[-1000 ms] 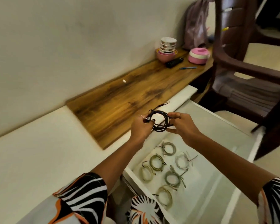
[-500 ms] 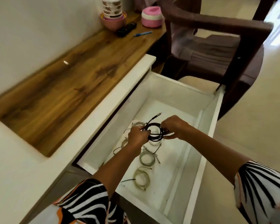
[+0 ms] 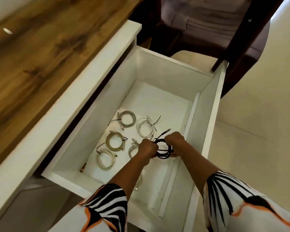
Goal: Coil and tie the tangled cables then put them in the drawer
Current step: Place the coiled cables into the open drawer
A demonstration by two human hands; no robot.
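Short sleeves, white with black zebra stripes (orange edging), forearms bare below.

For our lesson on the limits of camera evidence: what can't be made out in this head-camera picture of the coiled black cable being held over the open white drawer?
- Pale coiled cable, head view: mostly hidden behind the left hand.
- Coiled black cable: any tie on it is covered by the left hand and right hand.
- Another pale cable: mostly hidden by the left forearm.
- Brown wooden desktop: blurred, cut off by the top edge.
- Open white drawer: near end covered by the patterned sleeves.
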